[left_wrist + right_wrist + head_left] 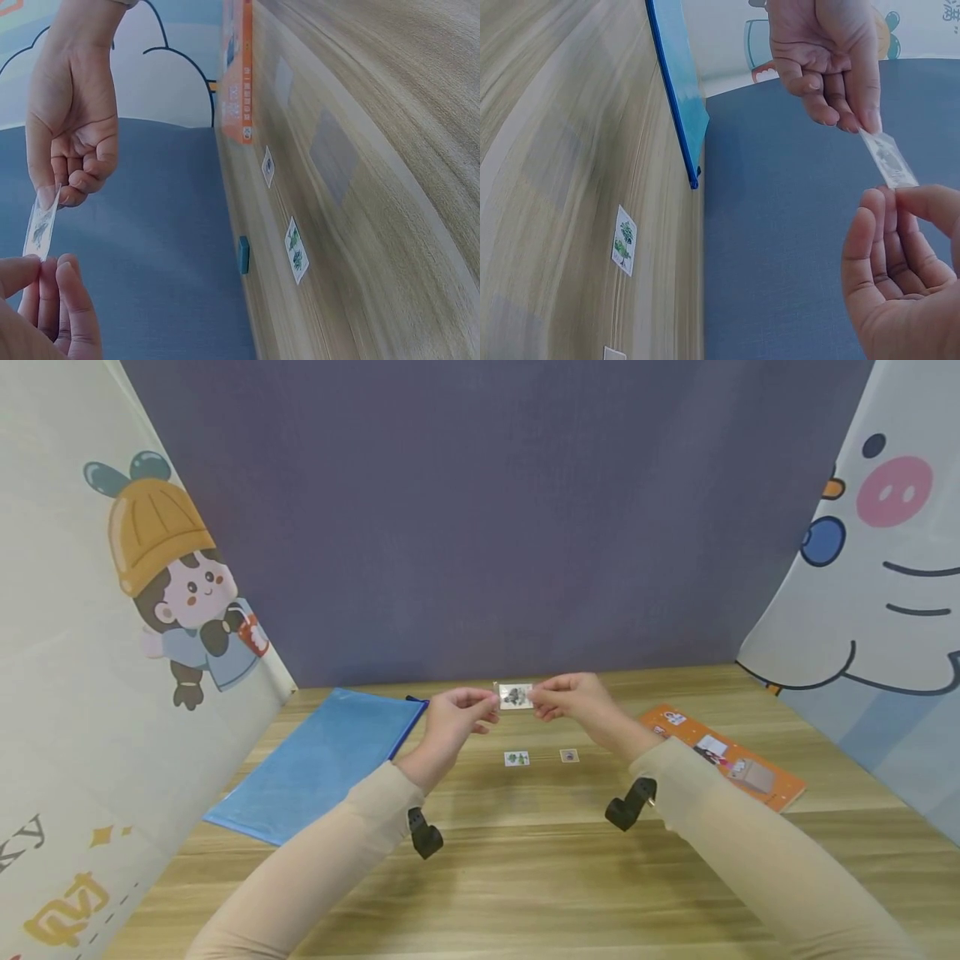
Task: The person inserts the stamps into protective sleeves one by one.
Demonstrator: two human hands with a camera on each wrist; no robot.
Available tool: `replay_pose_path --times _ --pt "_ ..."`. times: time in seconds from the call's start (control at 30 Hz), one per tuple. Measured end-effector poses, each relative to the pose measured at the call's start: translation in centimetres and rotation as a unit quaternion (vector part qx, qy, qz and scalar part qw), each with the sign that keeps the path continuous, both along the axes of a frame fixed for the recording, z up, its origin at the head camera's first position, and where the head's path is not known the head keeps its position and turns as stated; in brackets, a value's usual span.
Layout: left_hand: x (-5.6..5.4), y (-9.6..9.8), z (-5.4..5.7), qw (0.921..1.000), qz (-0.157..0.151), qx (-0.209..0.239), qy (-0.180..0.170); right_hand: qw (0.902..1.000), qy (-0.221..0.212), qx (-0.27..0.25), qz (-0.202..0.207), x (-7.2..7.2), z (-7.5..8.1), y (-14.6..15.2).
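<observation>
Both hands hold up a small stamp (516,697) that looks to be in a clear sleeve, level above the far part of the table. My left hand (459,714) pinches its left end between thumb and fingers. At its right end, my right hand (581,700) grips it the same way, other fingers curled below. The right wrist view shows the sleeve (889,160) stretched between the two thumbs. On the wood below lie a stamp with green plants (516,758) and, to its right, a smaller purplish stamp (569,756).
A blue zip folder (322,760) lies on the left of the wooden table (510,893), an orange booklet (731,758) on the right. Faint translucent rectangles (334,154) lie nearer me. A small teal block (244,255) sits by the far edge. A dark backdrop (495,527) rises behind.
</observation>
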State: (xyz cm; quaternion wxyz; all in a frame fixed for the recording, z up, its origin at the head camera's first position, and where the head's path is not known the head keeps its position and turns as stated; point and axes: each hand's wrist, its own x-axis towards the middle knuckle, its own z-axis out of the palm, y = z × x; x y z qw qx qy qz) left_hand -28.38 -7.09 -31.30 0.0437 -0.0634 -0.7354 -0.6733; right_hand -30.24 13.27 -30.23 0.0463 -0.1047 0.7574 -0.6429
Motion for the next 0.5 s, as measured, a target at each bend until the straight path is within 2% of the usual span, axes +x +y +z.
replay_pose_path --times 0.5 --pt "-0.34 0.12 -0.41 1.0 -0.002 0.001 0.003 1.0 -0.003 0.003 -0.006 0.13 -0.01 -0.17"
